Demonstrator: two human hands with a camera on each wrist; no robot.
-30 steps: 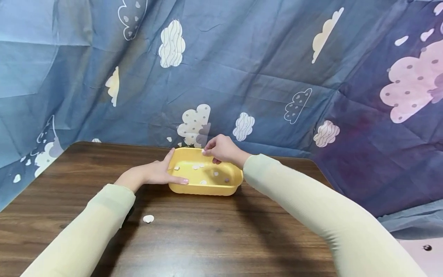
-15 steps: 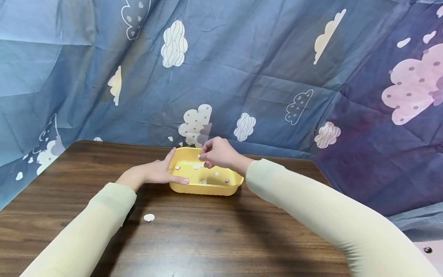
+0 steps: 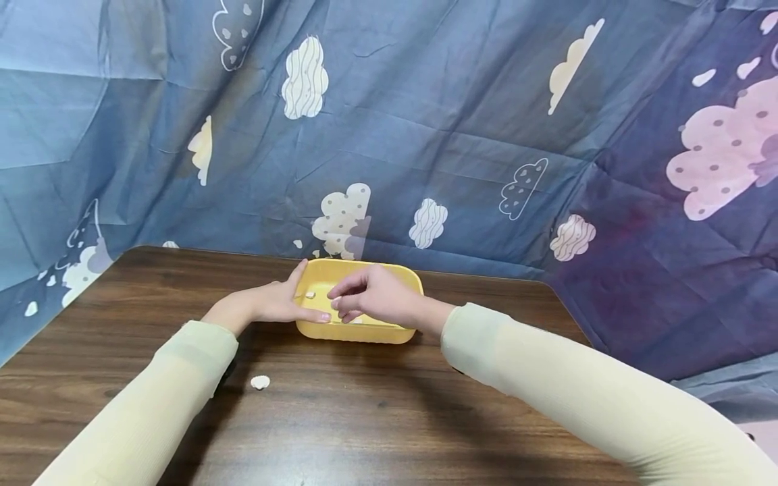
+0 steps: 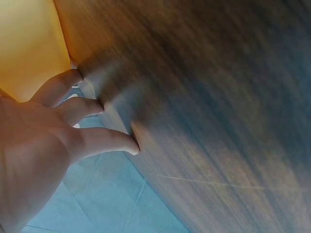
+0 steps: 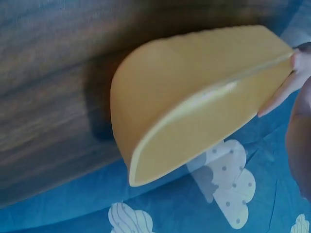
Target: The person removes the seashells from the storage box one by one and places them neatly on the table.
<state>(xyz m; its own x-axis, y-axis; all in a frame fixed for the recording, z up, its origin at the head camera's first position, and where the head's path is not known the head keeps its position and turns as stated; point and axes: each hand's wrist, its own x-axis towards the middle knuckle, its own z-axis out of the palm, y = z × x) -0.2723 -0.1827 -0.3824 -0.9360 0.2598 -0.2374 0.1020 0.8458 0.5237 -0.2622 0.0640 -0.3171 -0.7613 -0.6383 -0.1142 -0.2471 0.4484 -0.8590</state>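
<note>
A yellow plastic basin (image 3: 365, 333) stands on the brown table near its far edge. Around its left end my left hand (image 3: 273, 302) holds it, thumb along the front rim and a finger reaching to the back corner. Over the basin, my right hand (image 3: 378, 294) pinches a small white shell (image 3: 336, 304) between thumb and fingertips. Inside lies another small shell (image 3: 310, 295) near the left end, and one more pale piece (image 3: 357, 321) shows by the front wall. The right hand hides much of the basin's floor. In the right wrist view the basin (image 5: 160, 82) appears from outside.
A white scallop shell (image 3: 260, 383) lies on the wooden table (image 3: 340, 418), nearer to me than the basin. Behind the table hangs a blue cloth (image 3: 389, 135) with cloud prints.
The right hand, pinching the shell, has come down and left, from above the basin's back rim to low over its middle. The left hand stays on the basin's left end.
</note>
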